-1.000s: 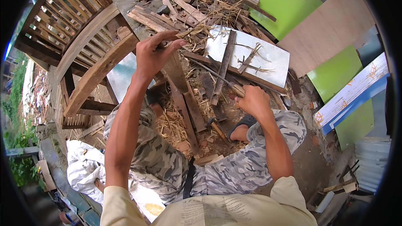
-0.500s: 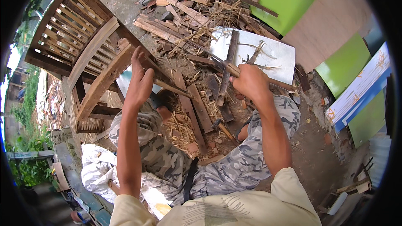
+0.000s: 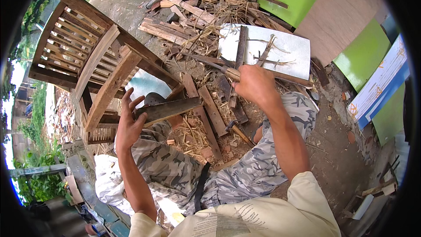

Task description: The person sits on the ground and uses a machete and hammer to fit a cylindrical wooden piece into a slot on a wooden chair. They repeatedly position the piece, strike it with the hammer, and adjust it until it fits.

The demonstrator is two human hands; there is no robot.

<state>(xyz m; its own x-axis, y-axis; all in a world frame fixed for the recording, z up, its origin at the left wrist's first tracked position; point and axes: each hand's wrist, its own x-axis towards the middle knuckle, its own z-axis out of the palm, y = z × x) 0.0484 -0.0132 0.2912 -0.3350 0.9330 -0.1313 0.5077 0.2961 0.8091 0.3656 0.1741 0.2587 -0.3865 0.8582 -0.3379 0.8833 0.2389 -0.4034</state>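
Note:
My right hand [image 3: 256, 83] is closed around the wooden handle of a long, narrow metal-bladed tool [image 3: 204, 61]. Its tip points far left, over the scrap wood; its exact kind is unclear. On the left, my left hand [image 3: 129, 125] has the end of a dark wooden board [image 3: 169, 109] between thumb and fingers. The board slants above my left knee, its dark face turned up. Just beyond that hand, a slatted wooden chair [image 3: 105, 74] stands tipped at an angle. Between my legs, a hammer [image 3: 241, 134] with a wooden handle lies on the ground.
A heap of scrap wood [image 3: 193, 0] lies at the far side, with straw on it. Beside it a white panel [image 3: 280, 52] carries a dark strip [image 3: 241, 46]. Green sheets [image 3: 272, 0] and a plywood sheet [image 3: 337, 13] stand at right. Loose planks [image 3: 212, 109] lie between my feet.
My left hand has come lower and nearer, with the board turned so its dark face shows. The bladed tool has swung flatter and shifted slightly left with my right hand.

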